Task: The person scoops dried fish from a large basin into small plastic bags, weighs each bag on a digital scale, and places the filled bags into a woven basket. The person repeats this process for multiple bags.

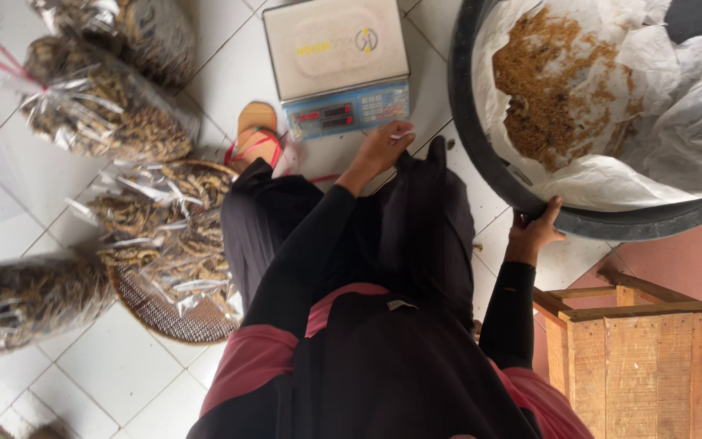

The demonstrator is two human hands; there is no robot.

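My left hand [382,148] rests on the tiled floor just in front of a digital weighing scale [336,57], fingers curled, with a small pale bit at the fingertips that I cannot make out. My right hand [534,230] grips the near rim of a large black tub [481,154]. The tub is lined with white plastic [676,122] and holds a heap of fine brown shreds [554,81]. Both arms are in black sleeves, and my dark-clothed legs stretch out between them.
Several clear plastic bags of dried brown pieces [99,106] lie at the left, one on a round woven tray [172,313]. An orange sandal [255,134] sits beside the scale. A wooden crate [643,358] stands at the lower right.
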